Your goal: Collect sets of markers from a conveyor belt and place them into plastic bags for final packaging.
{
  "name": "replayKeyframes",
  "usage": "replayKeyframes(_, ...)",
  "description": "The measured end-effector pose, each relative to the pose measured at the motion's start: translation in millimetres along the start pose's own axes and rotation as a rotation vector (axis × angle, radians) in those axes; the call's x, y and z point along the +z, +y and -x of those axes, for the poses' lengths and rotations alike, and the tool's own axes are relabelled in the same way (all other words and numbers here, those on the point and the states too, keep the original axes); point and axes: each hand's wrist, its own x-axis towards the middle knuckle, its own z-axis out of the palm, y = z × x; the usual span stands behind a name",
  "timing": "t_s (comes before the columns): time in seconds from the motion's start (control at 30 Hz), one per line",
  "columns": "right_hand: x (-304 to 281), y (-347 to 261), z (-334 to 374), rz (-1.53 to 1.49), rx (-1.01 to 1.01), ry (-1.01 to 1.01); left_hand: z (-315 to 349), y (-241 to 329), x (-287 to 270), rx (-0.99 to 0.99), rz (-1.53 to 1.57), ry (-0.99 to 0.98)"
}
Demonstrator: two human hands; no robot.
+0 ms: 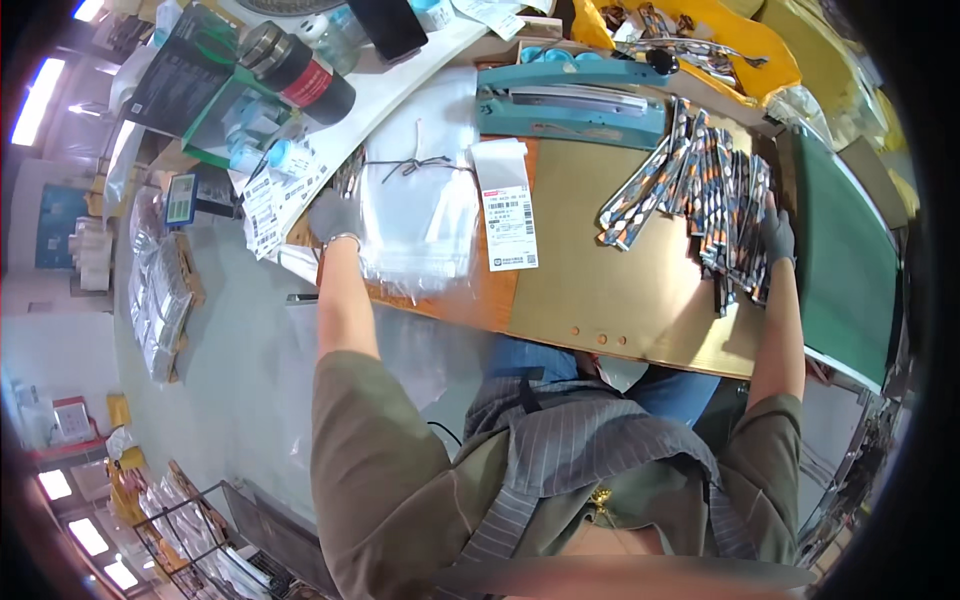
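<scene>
The patterned strips [715,200], dark with orange and white, are lying in a loose pile on the right part of a brown board [570,220] on the desk [495,305]. Most are pointing away from the person along their long axis, while a few at the left edge are slanting toward the lower left. The gloved right hand [778,235] is resting against the pile's right edge, so it is the nearer one; its fingers are partly hidden, and I cannot tell whether they are grasping any strip. The gloved left hand [335,215] is reaching well apart from the pile, just beside the left edge of the clear plastic bags [415,225]; whether it is holding anything I cannot tell. Between the bags and the board, a white label sheet [510,215] is lying. Beyond the board, a teal machine [575,115] is standing, and a green panel [845,250] is flanking the right side.
</scene>
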Motion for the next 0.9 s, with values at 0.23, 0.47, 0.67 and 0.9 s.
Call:
replayKeyframes(0.23,-23,-13,33,0.101,-0.022,-0.144,-1,-36,14,0.373,-0.160,0.120)
replayKeyframes(0.47,-49,-53,54,-0.138,0.235,-0.056,155,142,-78,0.482,1.097,-0.806)
replayKeyframes(0.67,-33,-149,69,-0.051,0.085,-0.063,206,384,-66,0.566,0.927,-1.028)
replayKeyframes(0.9,-24,-174,123,-1.431,0.120,-0.724,217,418,-18,0.405,1.206,-1.177)
